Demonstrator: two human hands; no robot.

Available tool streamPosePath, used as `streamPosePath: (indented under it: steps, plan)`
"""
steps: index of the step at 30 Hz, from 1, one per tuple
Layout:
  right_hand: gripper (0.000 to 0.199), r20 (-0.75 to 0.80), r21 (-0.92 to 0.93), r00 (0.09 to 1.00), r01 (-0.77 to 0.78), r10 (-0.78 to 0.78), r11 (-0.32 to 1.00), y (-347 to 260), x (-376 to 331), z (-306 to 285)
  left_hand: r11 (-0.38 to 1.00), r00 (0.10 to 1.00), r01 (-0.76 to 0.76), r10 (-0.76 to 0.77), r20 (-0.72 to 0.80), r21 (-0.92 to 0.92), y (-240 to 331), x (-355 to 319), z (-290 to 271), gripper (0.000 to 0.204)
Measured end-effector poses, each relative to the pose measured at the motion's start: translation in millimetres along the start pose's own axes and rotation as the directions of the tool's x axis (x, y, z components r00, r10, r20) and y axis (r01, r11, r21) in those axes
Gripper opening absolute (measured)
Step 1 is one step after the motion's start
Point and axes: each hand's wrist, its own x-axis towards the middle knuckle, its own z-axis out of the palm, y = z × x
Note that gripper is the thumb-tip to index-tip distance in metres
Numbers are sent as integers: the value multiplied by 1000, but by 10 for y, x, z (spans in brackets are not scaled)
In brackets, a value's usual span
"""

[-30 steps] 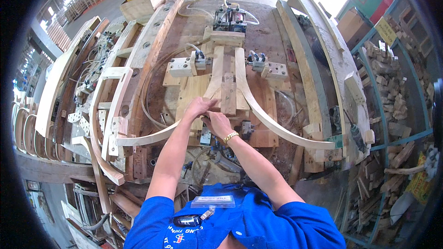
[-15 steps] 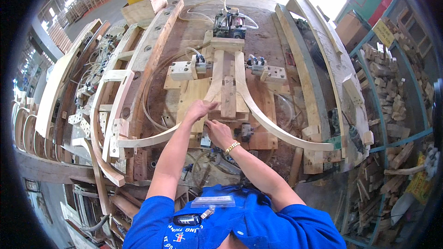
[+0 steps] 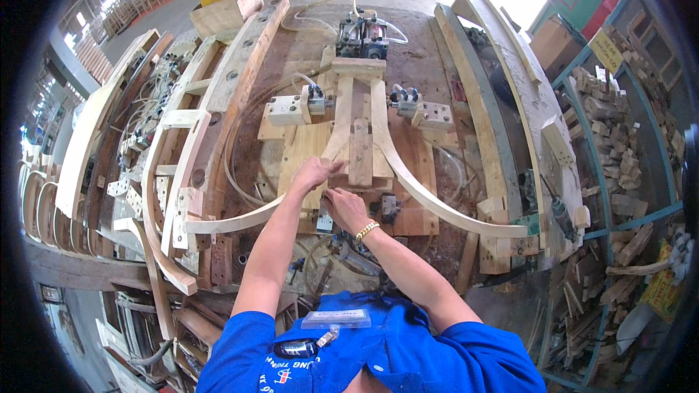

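Two curved wooden pieces are set in a wooden jig, their straight ends on either side of a central block. My left hand is closed over the left curved piece, just left of the block, with its thumb side toward the block. The right curved piece sweeps out to the right and is untouched. Just below, my right hand is closed in front of the jig's near edge, beside a small metal fitting. What its fingers hold, if anything, is hidden.
Air cylinders with clear hoses flank the jig, and another cylinder unit stands at its far end. Long wooden rails run along both sides. A power drill lies at right. Offcuts fill a blue rack.
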Motion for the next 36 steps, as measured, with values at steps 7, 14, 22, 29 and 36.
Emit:
streamPosePath:
  steps: [7,14,22,29,36]
  plan:
    - [23,102,-55,993,-60,66,997,131,293,9,985,994,-105,110,30,-140,-1,-23,-11,68]
    - [25,29,82,993,-116,114,990,68,216,45,997,998,-64,64,12,-53,-29,54,16,71]
    - [28,46,7,995,-83,83,997,-64,-50,-44,987,996,-83,86,16,-136,57,-47,-21,72]
    - [28,45,-13,997,-68,68,998,-100,-49,-60,984,995,-100,103,14,-148,84,-135,-78,75]
    - [28,80,-14,992,-98,98,995,-70,-45,-53,987,997,-70,74,28,-145,95,-133,-77,70]
